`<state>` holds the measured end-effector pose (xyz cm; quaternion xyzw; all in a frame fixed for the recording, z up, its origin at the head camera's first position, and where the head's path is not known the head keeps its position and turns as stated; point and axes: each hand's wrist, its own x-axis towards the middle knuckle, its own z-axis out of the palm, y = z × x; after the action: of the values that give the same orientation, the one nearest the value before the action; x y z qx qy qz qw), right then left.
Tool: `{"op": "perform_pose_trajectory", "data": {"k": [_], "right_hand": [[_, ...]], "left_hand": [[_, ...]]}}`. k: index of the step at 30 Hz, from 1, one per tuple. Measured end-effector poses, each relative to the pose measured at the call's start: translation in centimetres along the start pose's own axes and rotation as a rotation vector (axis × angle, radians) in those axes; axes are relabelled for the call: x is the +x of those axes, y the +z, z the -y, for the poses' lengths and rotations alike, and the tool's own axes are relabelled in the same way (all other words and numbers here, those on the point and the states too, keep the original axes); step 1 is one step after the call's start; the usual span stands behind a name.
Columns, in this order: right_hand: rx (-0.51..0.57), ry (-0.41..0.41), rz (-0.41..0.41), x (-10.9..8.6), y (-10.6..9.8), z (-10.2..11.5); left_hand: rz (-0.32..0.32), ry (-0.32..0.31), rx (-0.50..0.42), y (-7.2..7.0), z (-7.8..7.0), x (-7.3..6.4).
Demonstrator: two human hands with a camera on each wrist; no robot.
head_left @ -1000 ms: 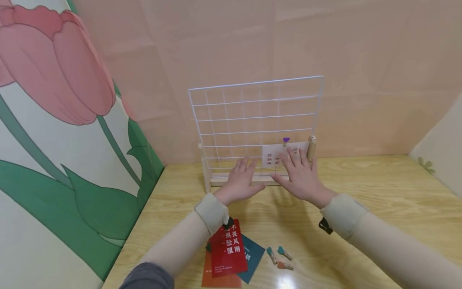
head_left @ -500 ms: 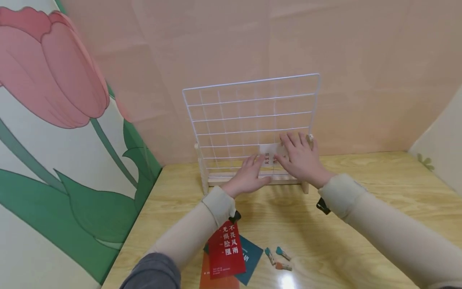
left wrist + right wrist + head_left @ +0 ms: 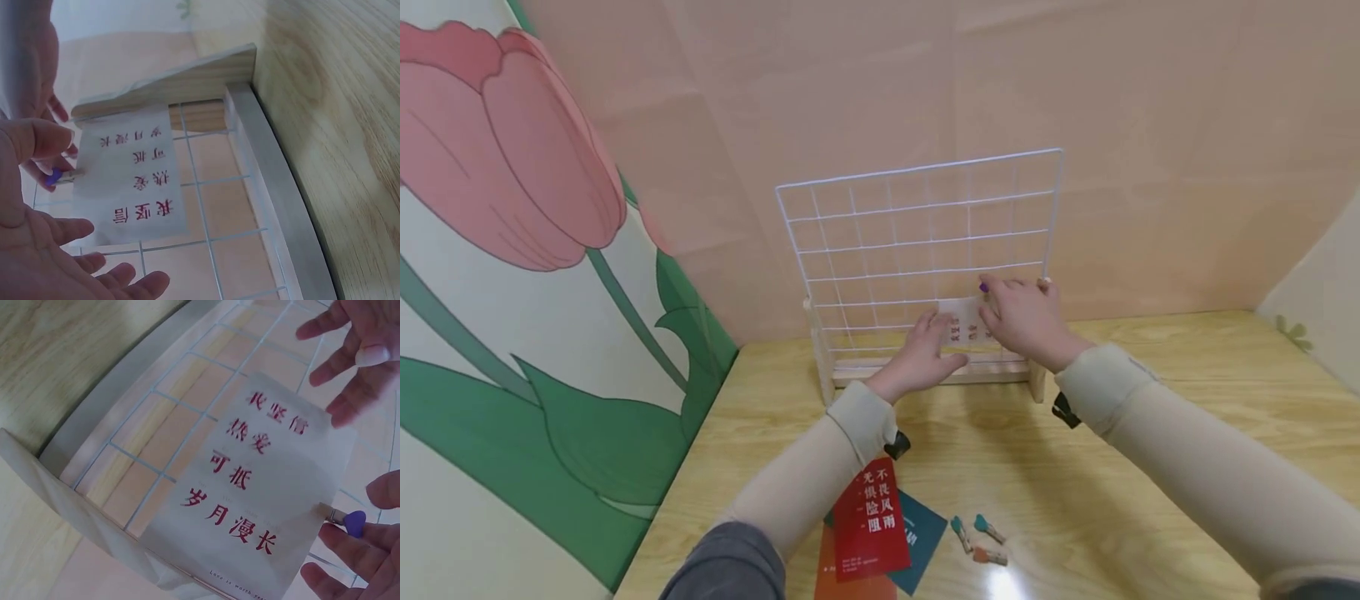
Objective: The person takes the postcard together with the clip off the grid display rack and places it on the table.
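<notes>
A white card with red characters [image 3: 234, 478] lies against the lower right part of a white wire grid [image 3: 917, 169] in a wooden stand [image 3: 992, 377]. A small wooden clothespin with a purple heart [image 3: 354, 523] sits at the card's upper edge. My right hand [image 3: 1026, 317] is at this clothespin; one finger lies right beside the heart, and the thumb stands apart from it. By the card's left end, my left hand [image 3: 919, 354] has its fingers spread and relaxed, with the fingertips close to the card's edge and nothing held.
Nearer me on the wooden table lie a red card [image 3: 872, 533], a dark teal card [image 3: 921, 537] and an orange card [image 3: 857, 583], overlapping. Beside them are two clothespins with teal tops [image 3: 961, 533] and one orange-topped clothespin [image 3: 990, 555]. A pink backdrop [image 3: 1150, 167] hangs behind.
My right hand has risen from over the card to its upper edge, and its fingers have bent in around the purple-heart clothespin. My left hand has shifted slightly right, toward the card.
</notes>
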<state>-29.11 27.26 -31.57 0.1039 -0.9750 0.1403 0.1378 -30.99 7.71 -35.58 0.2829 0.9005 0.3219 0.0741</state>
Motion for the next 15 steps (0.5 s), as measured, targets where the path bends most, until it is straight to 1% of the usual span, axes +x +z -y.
{"op": "perform_pose_trajectory", "data": {"k": [5,9,11,15], "right_hand": [[-0.009,0.006,-0.018,0.6,0.0,-0.1],[-0.008,0.002,-0.011,0.9,0.1,-0.3],[-0.007,-0.001,-0.016,1.0,0.2,-0.5],[-0.006,-0.013,-0.043,1.3,0.2,-0.8]], "left_hand": [[-0.025,-0.001,-0.038,0.4,0.3,0.5],[-0.006,-0.020,-0.081,0.9,0.3,0.6],[-0.009,-0.035,-0.108,1.0,0.2,0.6],[-0.056,-0.060,-0.166,1.1,-0.2,0.8]]}}
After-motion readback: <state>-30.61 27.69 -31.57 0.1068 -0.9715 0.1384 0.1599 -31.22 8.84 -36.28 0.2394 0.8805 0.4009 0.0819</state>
